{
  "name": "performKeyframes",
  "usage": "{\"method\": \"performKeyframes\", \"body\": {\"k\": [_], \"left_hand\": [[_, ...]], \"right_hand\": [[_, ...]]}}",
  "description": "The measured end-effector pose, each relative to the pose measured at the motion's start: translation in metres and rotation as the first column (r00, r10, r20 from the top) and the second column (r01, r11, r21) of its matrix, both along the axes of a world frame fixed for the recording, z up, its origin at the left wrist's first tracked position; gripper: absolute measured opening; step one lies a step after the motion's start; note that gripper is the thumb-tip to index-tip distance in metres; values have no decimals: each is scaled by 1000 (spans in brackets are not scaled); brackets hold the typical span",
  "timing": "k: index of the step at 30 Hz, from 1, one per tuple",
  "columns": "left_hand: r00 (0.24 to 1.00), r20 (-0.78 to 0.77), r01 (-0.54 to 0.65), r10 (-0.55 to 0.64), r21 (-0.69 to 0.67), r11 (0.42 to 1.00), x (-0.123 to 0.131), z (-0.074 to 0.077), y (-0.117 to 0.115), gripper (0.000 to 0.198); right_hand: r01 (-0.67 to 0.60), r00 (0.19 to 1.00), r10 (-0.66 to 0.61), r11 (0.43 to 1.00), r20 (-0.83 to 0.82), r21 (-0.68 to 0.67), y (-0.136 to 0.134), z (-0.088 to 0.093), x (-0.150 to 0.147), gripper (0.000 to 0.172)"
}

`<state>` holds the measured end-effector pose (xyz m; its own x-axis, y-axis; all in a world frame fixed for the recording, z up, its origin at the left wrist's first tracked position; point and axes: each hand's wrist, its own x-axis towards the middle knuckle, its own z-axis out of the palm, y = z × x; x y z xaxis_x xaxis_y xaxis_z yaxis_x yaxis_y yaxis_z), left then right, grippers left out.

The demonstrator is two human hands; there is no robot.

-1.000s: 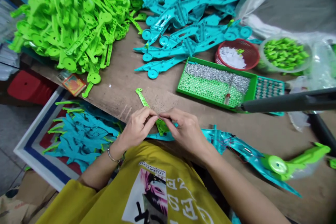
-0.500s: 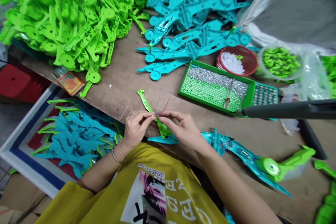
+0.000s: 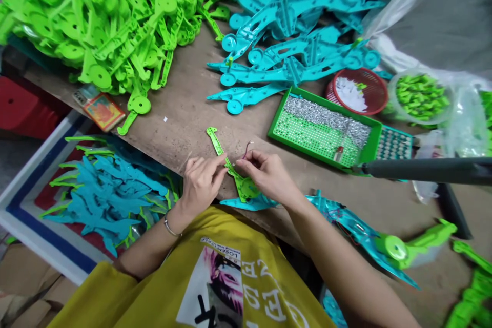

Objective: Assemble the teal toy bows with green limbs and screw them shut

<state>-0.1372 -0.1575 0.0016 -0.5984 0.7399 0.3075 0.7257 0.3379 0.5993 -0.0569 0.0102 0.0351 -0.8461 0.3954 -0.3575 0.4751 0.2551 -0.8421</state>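
A thin dark-red wire (image 3: 246, 149) with a small bare end sticks up from the pinched fingertips of my right hand (image 3: 271, 177). My left hand (image 3: 202, 184) is closed, thumb against fingers, close to the narrow arm of a lime-green plastic part (image 3: 216, 143). What lies between the left fingertips is too small to make out. Beneath the hands, the wide end of this green part rests over a long turquoise plastic body (image 3: 246, 204). That body runs on under my right forearm, where wires show inside it, to a green disc-shaped piece (image 3: 395, 248).
Heaps of green parts (image 3: 100, 31) and turquoise parts (image 3: 284, 69) cover the back. A green tray (image 3: 277, 130) of small metal pieces, a red basket (image 3: 378, 105) and a tub of green bits (image 3: 421, 95) stand right. A dark bar (image 3: 423, 170) juts in; a bin (image 3: 23, 202) stands lower left.
My hands have drawn slightly apart, with the left fingertips lower by the green arm. The wire's upper end now bends over above my right fingers. The whole view has shifted slightly.
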Motion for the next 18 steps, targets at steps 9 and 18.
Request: {"method": "performKeyframes", "body": {"k": [9,18], "left_hand": [[996,22,-81,83,-88,993,5,-9,-4,23],[992,76,-87,97,-130,988,5,-5,-1,26]], "right_hand": [[-126,989,110,978,103,167,-1,0,-7,25],[-163,984,134,943,117,290,-6,1,-5,20]]}}
